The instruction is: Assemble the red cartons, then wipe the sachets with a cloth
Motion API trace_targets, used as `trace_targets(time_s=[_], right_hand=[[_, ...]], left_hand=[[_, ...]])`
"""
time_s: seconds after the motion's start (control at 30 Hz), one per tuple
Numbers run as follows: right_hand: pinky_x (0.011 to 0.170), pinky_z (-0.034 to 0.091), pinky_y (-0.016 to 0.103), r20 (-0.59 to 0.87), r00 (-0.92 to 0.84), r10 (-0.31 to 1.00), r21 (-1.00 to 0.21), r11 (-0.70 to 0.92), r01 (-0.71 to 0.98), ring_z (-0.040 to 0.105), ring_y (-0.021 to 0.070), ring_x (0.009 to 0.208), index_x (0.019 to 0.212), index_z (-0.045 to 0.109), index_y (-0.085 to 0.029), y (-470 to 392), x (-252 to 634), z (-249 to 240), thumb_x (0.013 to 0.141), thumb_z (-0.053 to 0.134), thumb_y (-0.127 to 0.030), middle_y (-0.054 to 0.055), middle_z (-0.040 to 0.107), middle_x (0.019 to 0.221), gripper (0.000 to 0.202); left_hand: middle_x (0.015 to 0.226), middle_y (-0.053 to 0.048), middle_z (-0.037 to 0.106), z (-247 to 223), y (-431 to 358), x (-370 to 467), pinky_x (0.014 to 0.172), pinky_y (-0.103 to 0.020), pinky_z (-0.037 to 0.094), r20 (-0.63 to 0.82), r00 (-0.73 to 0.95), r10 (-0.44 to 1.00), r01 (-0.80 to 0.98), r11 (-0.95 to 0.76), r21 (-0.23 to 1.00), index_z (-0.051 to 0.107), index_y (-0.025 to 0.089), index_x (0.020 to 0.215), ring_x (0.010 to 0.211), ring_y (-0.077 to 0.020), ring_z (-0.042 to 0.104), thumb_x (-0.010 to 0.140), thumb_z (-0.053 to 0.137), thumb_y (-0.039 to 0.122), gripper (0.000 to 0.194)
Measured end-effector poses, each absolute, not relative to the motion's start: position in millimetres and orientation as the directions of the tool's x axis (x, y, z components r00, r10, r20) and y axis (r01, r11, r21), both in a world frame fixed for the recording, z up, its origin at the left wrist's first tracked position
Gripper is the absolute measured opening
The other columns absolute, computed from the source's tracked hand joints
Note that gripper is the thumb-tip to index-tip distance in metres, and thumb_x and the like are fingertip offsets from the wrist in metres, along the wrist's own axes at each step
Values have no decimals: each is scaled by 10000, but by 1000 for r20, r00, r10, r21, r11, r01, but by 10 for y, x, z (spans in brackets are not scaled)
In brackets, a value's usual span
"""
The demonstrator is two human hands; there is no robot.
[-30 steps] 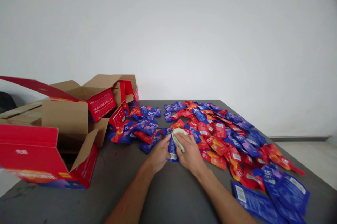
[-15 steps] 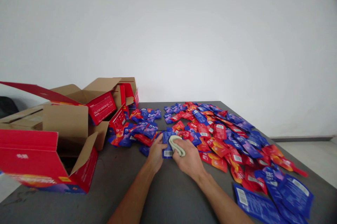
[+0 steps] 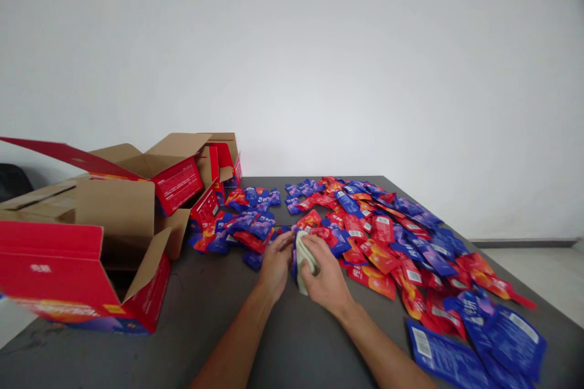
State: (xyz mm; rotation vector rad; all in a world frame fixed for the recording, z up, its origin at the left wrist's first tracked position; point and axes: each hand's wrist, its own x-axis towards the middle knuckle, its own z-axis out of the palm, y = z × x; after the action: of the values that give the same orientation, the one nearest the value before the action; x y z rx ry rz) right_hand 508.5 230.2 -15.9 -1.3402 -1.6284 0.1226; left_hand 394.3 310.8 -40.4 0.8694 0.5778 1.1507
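Folded over the edge of a blue pouch is a pale green cloth, gripped by my right hand. That pouch is turned nearly edge-on, so only a thin strip of it shows between cloth and left fingers. My left hand is right beside it, fingers loosely bent and apart; contact with the pouch is hard to make out. Close beyond the hands lie red and blue pouches on the left and a larger spread of them on the right.
Open red cartons with brown flaps stand along the left of the dark table. Large blue pouches lie at the near right. A white wall rises behind the table.
The blue pouch has turned from facing me to nearly edge-on. The cloth has moved slightly left and now stands more upright along it. My left fingers have loosened from the pouch's face.
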Motion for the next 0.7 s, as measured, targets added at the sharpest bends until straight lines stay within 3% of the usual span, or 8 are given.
trace_targets(time_s=[0.23,0.47,0.7], right_hand=[[1092,378,570,612,17,790,-428,313,848,371,338,1370,1378,536,-279,2318,5072,-289,899,573,-283,121,352,1541,481],[1009,468,466,607,-85,790,-405,399,823,479,267,1215,1355,559,-285,2310,5094,-240,950,457,-172,111,521,1359,433],[975,469,443,628,-40,777,-413,376,829,521,251,1152,1324,586,-272,2326,5101,-242,951,443,-159,86,582,1323,415]], left_hand=[[1120,-56,717,-254,3077,3963,927,-310,505,-22,384,923,-620,276,734,684,212,1121,1072,-203,654,819,671,389,351],[1067,-65,728,-343,3095,3915,863,-303,517,-76,426,901,-584,338,738,608,206,1258,935,-192,692,792,712,291,485],[1128,-87,718,-321,3079,3911,871,-305,520,-35,493,869,-537,336,774,648,199,1213,986,-212,686,810,680,278,412]])
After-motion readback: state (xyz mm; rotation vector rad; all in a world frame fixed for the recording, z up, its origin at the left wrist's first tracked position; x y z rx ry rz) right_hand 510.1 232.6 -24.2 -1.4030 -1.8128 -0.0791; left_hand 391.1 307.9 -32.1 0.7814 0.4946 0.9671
